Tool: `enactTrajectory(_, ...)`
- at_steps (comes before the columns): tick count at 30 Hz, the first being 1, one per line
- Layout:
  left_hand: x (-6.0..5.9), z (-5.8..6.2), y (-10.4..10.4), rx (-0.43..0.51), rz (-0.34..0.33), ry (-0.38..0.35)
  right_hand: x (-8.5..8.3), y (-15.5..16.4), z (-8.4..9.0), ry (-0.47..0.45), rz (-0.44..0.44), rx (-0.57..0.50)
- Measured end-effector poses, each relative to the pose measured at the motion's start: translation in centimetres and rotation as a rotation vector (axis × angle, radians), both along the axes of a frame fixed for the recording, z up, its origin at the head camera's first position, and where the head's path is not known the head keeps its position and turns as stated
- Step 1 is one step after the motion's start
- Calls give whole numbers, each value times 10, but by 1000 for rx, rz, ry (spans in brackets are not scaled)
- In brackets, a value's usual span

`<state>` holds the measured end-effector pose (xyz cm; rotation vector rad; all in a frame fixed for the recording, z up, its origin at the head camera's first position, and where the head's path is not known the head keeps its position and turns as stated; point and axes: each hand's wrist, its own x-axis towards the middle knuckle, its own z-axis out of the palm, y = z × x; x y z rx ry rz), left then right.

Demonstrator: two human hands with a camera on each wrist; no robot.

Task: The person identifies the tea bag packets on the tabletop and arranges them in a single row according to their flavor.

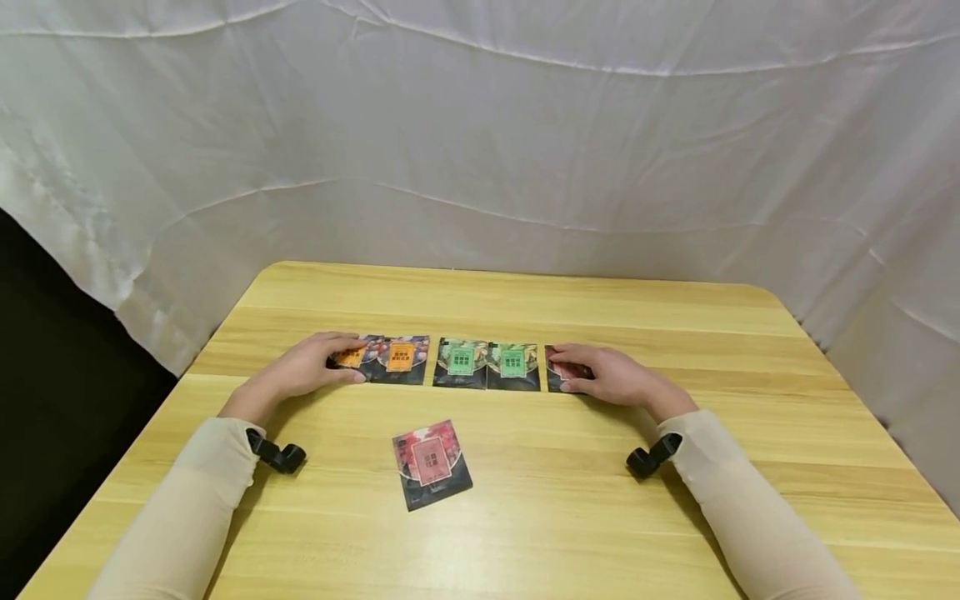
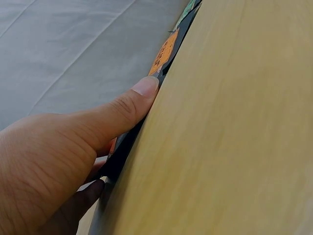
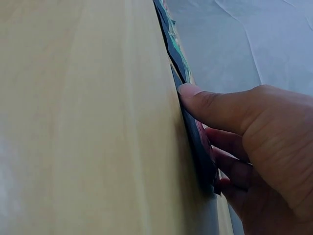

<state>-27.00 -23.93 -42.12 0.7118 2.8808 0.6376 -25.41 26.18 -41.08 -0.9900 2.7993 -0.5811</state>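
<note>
A row of flat tea sachets runs across the table. At its left end my left hand [image 1: 311, 367] holds an orange-labelled sachet [image 1: 350, 358], thumb along the near edge and fingers round the far side. A second orange-labelled sachet [image 1: 402, 358] overlaps it, followed by two green-labelled sachets [image 1: 460, 364]. My right hand [image 1: 611, 375] grips the red sachet [image 1: 557, 371] at the right end between thumb and curled fingers, covering much of it. In the right wrist view the thumb [image 3: 203, 100] lies on that sachet's near edge.
Nearer to me, one loose red-pink sachet [image 1: 432, 467] lies tilted on the wooden table [image 1: 540, 517]. A pale cloth [image 1: 480, 150] hangs behind the table's far edge. Small black wrist cameras [image 1: 281, 457] sit at both cuffs.
</note>
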Motion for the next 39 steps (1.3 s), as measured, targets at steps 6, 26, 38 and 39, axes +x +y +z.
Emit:
enactTrajectory(6,0,-1,0,-2,6,-6,1,0,0,0,5,7)
enactTrajectory(26,1,-2,0,5,6,-14,7,-7,8,85,26,2)
enactTrajectory(38,1,0,0,1,-2,-2,23,-31,21,127,74,3)
enactTrajectory(39,1,0,0,1,-2,-1,24,-33,21,119,75,6)
